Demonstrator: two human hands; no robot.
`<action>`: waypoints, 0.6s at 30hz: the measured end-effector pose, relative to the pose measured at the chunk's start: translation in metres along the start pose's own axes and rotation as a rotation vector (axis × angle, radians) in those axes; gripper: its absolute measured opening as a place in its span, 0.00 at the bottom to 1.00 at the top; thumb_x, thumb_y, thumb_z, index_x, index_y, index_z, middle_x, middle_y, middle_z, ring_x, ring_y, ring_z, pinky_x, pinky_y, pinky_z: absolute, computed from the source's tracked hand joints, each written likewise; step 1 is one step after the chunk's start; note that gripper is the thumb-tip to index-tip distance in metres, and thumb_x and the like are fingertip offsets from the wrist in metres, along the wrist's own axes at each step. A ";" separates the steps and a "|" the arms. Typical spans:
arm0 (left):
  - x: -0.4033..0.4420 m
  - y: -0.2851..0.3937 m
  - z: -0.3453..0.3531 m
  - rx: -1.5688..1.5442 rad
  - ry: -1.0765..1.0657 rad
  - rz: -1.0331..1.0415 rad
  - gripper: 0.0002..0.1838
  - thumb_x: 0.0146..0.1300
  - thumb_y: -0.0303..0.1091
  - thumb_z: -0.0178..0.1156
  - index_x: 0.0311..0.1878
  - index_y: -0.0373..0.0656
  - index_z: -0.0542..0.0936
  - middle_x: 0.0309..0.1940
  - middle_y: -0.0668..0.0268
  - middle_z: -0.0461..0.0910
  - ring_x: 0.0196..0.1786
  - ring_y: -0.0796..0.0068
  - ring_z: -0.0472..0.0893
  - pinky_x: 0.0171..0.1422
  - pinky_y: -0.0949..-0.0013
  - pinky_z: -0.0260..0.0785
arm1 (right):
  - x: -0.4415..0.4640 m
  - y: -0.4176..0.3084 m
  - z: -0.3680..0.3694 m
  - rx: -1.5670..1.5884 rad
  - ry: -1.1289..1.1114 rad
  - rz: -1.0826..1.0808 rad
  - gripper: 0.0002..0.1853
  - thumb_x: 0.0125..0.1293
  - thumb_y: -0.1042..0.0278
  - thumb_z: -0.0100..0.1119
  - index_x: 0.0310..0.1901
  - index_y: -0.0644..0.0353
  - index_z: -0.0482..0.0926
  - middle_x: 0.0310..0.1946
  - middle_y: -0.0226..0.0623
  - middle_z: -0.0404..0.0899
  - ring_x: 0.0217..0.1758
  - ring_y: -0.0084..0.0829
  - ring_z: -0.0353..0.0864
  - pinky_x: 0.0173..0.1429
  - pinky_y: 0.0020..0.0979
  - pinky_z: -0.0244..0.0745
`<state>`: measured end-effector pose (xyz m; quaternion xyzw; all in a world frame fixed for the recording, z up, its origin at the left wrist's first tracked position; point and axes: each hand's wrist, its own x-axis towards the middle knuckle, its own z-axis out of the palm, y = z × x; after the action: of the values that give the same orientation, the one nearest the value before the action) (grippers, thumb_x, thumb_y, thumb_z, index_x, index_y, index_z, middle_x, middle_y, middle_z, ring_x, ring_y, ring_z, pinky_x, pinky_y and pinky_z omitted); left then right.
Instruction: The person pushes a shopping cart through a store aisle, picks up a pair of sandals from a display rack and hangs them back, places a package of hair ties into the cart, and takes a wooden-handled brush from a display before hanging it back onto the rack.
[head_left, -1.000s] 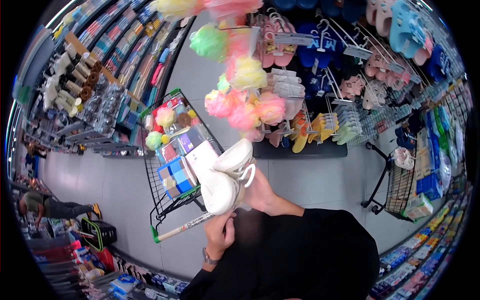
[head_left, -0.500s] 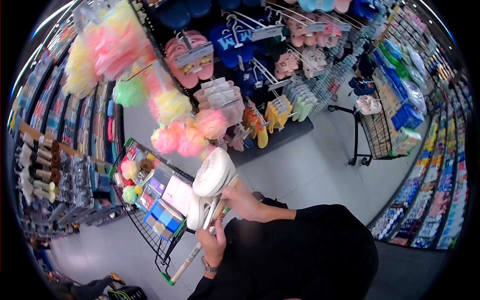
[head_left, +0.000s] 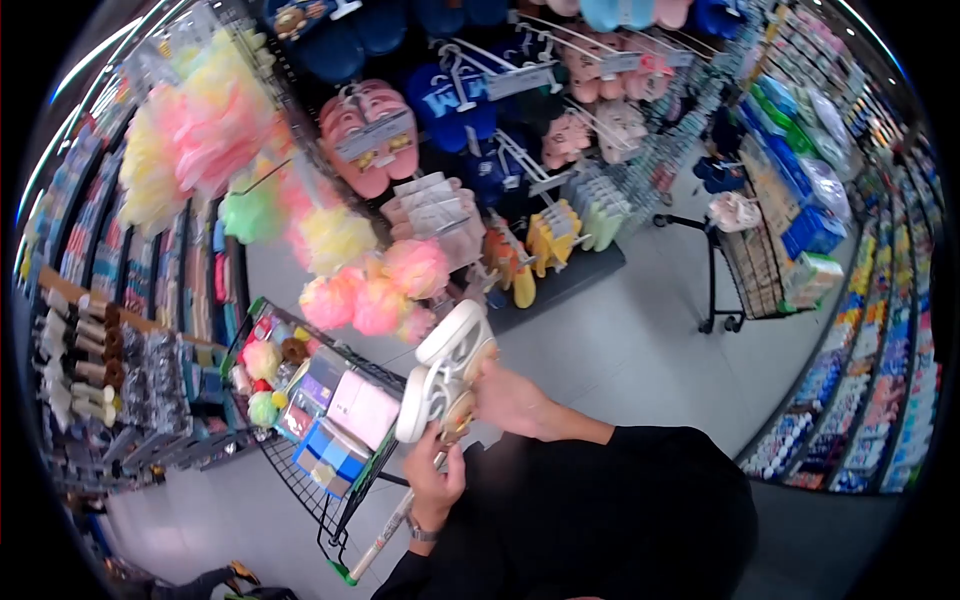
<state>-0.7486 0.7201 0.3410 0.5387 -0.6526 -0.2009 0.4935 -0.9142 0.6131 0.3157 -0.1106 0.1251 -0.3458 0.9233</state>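
Observation:
A pair of white slippers [head_left: 448, 345] is held up in front of the body, tilted so that their sides and openings show. My right hand [head_left: 510, 400] grips the pair from the right, near the upper slipper. Below, my left hand [head_left: 434, 482], with a watch at the wrist, has its fingers closed on the lower slipper. Just left of the slippers stands a shopping cart [head_left: 385, 450] with a pink box [head_left: 363, 408], a blue box [head_left: 328, 452] and several puffs inside.
Pink and yellow bath puffs [head_left: 215, 130] hang at the upper left. Racks of slippers [head_left: 370, 140] fill the top middle. A second loaded cart [head_left: 745, 270] stands at the right, beside long shelves [head_left: 850, 370]. Part of a person [head_left: 205, 580] shows at the lower left.
The view has swung right, so the racks and carts have shifted left. Both hands have turned the slippers, from soles showing to sides and openings showing.

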 end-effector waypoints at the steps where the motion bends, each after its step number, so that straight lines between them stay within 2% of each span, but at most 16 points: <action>1: -0.003 -0.002 -0.003 0.021 0.013 0.034 0.23 0.64 0.20 0.58 0.63 0.30 0.70 0.39 0.51 0.87 0.36 0.60 0.87 0.42 0.66 0.78 | 0.005 -0.002 0.006 0.004 -0.023 0.034 0.28 0.73 0.49 0.58 0.67 0.55 0.65 0.62 0.36 0.73 0.64 0.33 0.73 0.71 0.42 0.66; 3: -0.006 -0.007 -0.007 0.002 0.103 0.024 0.23 0.64 0.20 0.57 0.64 0.30 0.70 0.41 0.51 0.86 0.36 0.60 0.87 0.42 0.66 0.78 | 0.014 -0.014 0.017 0.069 0.032 -0.023 0.30 0.71 0.46 0.59 0.67 0.54 0.66 0.62 0.36 0.73 0.64 0.33 0.73 0.70 0.42 0.66; 4: -0.008 -0.011 -0.008 -0.056 0.162 0.029 0.24 0.64 0.20 0.57 0.64 0.30 0.69 0.44 0.50 0.85 0.36 0.61 0.86 0.41 0.67 0.78 | 0.020 -0.021 0.013 0.077 -0.015 -0.042 0.30 0.71 0.45 0.60 0.67 0.54 0.67 0.62 0.37 0.73 0.65 0.35 0.72 0.71 0.43 0.66; 5: -0.014 -0.015 -0.011 -0.092 0.202 -0.065 0.22 0.66 0.19 0.55 0.64 0.32 0.71 0.45 0.51 0.85 0.39 0.62 0.86 0.43 0.67 0.77 | 0.025 -0.028 0.011 0.080 0.008 -0.077 0.31 0.71 0.45 0.60 0.68 0.54 0.66 0.62 0.37 0.73 0.65 0.36 0.72 0.73 0.44 0.65; 6: -0.019 -0.023 -0.012 -0.086 0.211 -0.069 0.22 0.66 0.19 0.55 0.64 0.32 0.71 0.45 0.51 0.85 0.39 0.62 0.86 0.43 0.67 0.77 | 0.029 -0.036 0.010 0.082 0.035 -0.118 0.31 0.71 0.45 0.60 0.68 0.54 0.66 0.62 0.38 0.73 0.66 0.37 0.72 0.74 0.44 0.64; 8: -0.029 -0.046 -0.014 -0.003 0.284 -0.310 0.19 0.68 0.19 0.54 0.62 0.33 0.74 0.45 0.53 0.85 0.41 0.64 0.85 0.46 0.67 0.77 | 0.035 -0.054 0.009 0.087 0.067 -0.148 0.31 0.71 0.46 0.60 0.68 0.54 0.65 0.62 0.38 0.72 0.67 0.38 0.71 0.75 0.45 0.63; 9: -0.035 -0.057 -0.012 -0.012 0.322 -0.436 0.16 0.69 0.21 0.54 0.60 0.33 0.75 0.47 0.53 0.84 0.46 0.64 0.84 0.50 0.66 0.76 | 0.040 -0.062 0.010 0.090 0.102 -0.191 0.31 0.72 0.46 0.60 0.68 0.54 0.65 0.62 0.38 0.72 0.68 0.39 0.70 0.76 0.46 0.63; 13: -0.074 -0.115 -0.011 0.228 0.281 -0.456 0.15 0.71 0.24 0.54 0.59 0.34 0.75 0.51 0.54 0.81 0.52 0.61 0.82 0.58 0.63 0.74 | 0.057 -0.091 0.012 0.073 0.199 -0.288 0.32 0.72 0.47 0.59 0.70 0.54 0.64 0.66 0.38 0.70 0.70 0.38 0.68 0.76 0.42 0.62; 15: -0.093 -0.135 -0.010 0.398 0.220 -0.434 0.16 0.68 0.26 0.58 0.57 0.32 0.76 0.55 0.48 0.78 0.59 0.49 0.77 0.66 0.55 0.67 | 0.068 -0.102 0.005 0.055 0.181 -0.321 0.31 0.72 0.47 0.58 0.70 0.55 0.65 0.66 0.38 0.70 0.71 0.38 0.67 0.76 0.42 0.62; 18: -0.118 -0.163 -0.002 0.457 0.192 -0.441 0.16 0.66 0.27 0.60 0.55 0.31 0.76 0.57 0.47 0.77 0.62 0.46 0.74 0.69 0.52 0.64 | 0.078 -0.116 0.001 0.045 0.153 -0.365 0.30 0.74 0.49 0.57 0.69 0.55 0.65 0.67 0.38 0.69 0.71 0.38 0.67 0.76 0.42 0.62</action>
<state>-0.6724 0.7719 0.1625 0.7804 -0.4989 -0.0996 0.3635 -0.9275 0.4756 0.3379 -0.0844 0.1650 -0.5177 0.8353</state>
